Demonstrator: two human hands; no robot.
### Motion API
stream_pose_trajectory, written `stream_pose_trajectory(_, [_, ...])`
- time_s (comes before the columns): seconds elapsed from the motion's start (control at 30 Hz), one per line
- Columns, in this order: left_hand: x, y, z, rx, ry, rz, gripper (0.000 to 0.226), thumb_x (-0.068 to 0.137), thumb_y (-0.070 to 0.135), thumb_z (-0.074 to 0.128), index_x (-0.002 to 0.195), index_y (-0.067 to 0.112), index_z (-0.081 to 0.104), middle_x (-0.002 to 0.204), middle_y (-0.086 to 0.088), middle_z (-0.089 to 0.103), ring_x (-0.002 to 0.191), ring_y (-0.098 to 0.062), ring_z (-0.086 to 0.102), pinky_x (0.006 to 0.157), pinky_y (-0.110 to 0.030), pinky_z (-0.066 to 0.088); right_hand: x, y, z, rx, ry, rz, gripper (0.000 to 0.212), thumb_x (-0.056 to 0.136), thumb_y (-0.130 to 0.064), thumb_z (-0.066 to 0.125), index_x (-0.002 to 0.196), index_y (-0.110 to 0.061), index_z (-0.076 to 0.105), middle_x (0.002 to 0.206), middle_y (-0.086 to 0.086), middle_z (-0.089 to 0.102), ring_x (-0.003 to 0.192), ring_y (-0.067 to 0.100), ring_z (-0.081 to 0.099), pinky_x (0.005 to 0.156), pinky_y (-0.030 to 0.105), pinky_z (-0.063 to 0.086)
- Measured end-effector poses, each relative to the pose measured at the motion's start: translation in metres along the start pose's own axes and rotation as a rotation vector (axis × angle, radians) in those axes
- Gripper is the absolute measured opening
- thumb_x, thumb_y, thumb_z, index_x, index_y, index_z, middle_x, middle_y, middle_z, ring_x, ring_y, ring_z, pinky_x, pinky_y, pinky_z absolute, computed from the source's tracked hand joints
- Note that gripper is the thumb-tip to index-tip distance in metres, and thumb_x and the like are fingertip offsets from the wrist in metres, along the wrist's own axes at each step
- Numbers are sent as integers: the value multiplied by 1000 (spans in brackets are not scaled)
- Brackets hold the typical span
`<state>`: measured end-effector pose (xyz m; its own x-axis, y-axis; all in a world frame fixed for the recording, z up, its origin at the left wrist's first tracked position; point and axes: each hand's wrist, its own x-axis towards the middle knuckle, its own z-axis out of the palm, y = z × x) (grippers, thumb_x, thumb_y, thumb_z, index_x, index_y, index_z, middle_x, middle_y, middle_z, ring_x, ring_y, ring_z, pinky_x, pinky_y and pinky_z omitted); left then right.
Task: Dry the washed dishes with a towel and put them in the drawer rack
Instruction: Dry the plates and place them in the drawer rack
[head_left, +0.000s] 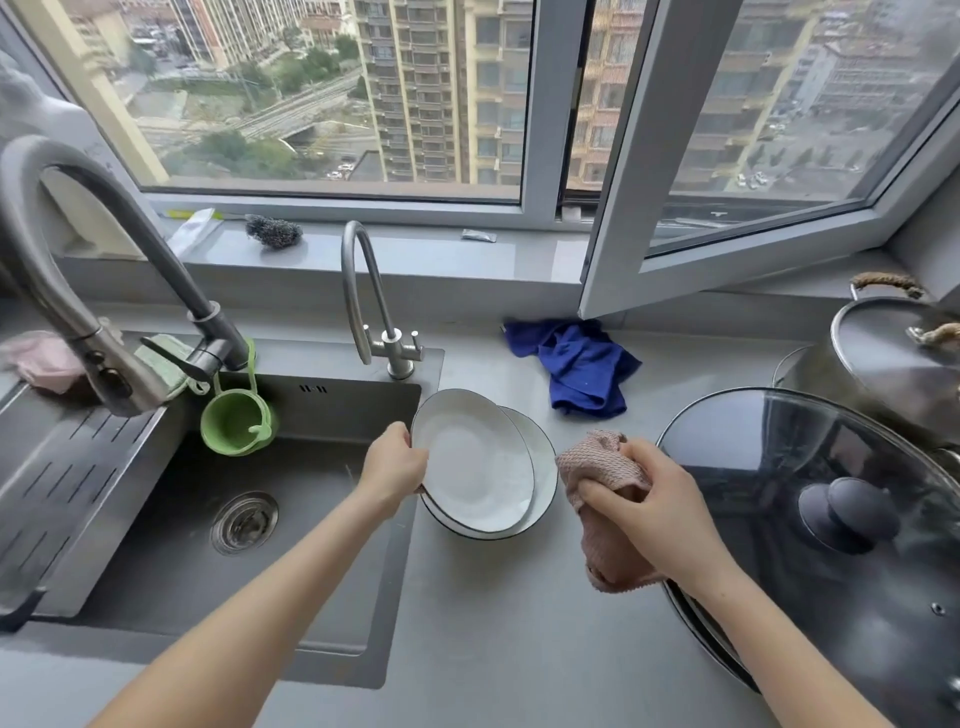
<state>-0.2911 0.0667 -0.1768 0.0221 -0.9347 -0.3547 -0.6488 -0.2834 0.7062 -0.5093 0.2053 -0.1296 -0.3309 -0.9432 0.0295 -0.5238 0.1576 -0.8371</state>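
The grey counter carries everything here, with the sink lying under and to the outside of the left hand's fingers. A dark glass pan lid sits just beyond the right hand's knuckles. Between the two sets of fingers are two white plates with dark rims. The lower plate rests flat on the counter. The upper plate is tilted, its near-left rim pinched by the left hand. The right hand is curled round a bunched pink towel, whose free end is just beside the plates' right edge.

The step in hand looks like lifting the top plate to dry it. It would go best by raising the plate clear of the lower one, spreading the towel flatter over the fingers, and wiping both faces and the rim. No drawer rack is in view.
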Motion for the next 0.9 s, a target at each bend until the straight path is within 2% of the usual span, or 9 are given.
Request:
stream_pose_trajectory(0.1, [1, 11, -7, 49, -46, 72, 25, 87, 5, 41, 68, 14, 28, 70, -2, 36, 58, -20, 36, 65, -40, 49, 1, -5, 6, 16, 30, 10, 32, 66, -38, 70, 68, -19, 45, 63, -14, 50, 61, 6, 44, 58, 19, 34])
stream_pose_trajectory(0.2, [1, 24, -12, 144, -68, 139, 23, 90, 11, 38, 71, 15, 26, 70, -1, 36, 59, -19, 33, 55, -33, 30, 2, -16, 11, 13, 44, 23, 31, 69, -34, 74, 65, -28, 44, 61, -18, 52, 61, 2, 45, 59, 16, 35])
stream_pose_trajectory(0.33, [-4, 43, -20, 212, -81, 267, 9, 92, 14, 37, 87, 10, 31, 77, -6, 44, 74, -26, 42, 59, -34, 28, 4, -29, 20, -50, 91, 43, 30, 74, -26, 77, 70, -28, 47, 65, -13, 54, 67, 4, 50, 61, 14, 36])
stream_pose_trajectory(0.43, [-2, 45, -23, 187, -107, 271, 9, 96, 16, 34, 100, 10, 40, 86, -7, 51, 83, -29, 47, 64, -32, 31, 10, -33, 42, -53, 131, 102, 24, 77, -31, 74, 91, -27, 54, 86, -14, 61, 81, 8, 55, 69, 20, 36])
stream_pose_trajectory(0.57, [1, 42, -20, 20, -104, 265, 38, 100, 27, 34, 64, 15, 34, 61, 1, 38, 59, -18, 38, 50, -29, 25, 34, -36, 108, 28, -29, 192, 45, 88, -32, 62, 126, -20, 42, 123, -3, 55, 114, 20, 52, 86, 25, 35])
stream_pose_trajectory(0.63, [0, 40, -17, -110, -84, 214, 42, 100, 30, 37, 64, 12, 46, 60, -1, 47, 57, -16, 42, 53, -31, 33, 43, -48, 135, 158, -117, 186, 56, 88, -43, 55, 139, -32, 35, 141, -8, 46, 129, 16, 45, 107, 32, 34])
stream_pose_trajectory(0.7, [5, 34, -18, -280, -55, 151, 41, 99, 31, 41, 71, 8, 59, 69, -7, 61, 65, -21, 53, 64, -34, 43, 41, -58, 148, 241, -191, 119, 63, 82, -57, 46, 142, -46, 30, 148, -12, 40, 137, 10, 36, 113, 39, 30])
stream_pose_trajectory(0.83, [9, 26, -39, -345, -17, 165, 37, 98, 31, 45, 67, 10, 45, 59, -3, 35, 58, -18, 32, 56, -30, 26, 1, -48, 129, -80, -340, -97, 59, 86, -55, 34, 142, -38, 39, 147, -11, 42, 134, 12, 38, 112, 31, 26])
stream_pose_trajectory(0.9, [2, 23, -46, -290, -49, 228, 39, 98, 31, 46, 65, 13, 36, 57, 1, 25, 54, -16, 23, 52, -29, 18, -13, -21, 113, -322, -276, -201, 63, 85, -50, 26, 138, -25, 47, 142, -2, 49, 135, 21, 39, 115, 31, 22])
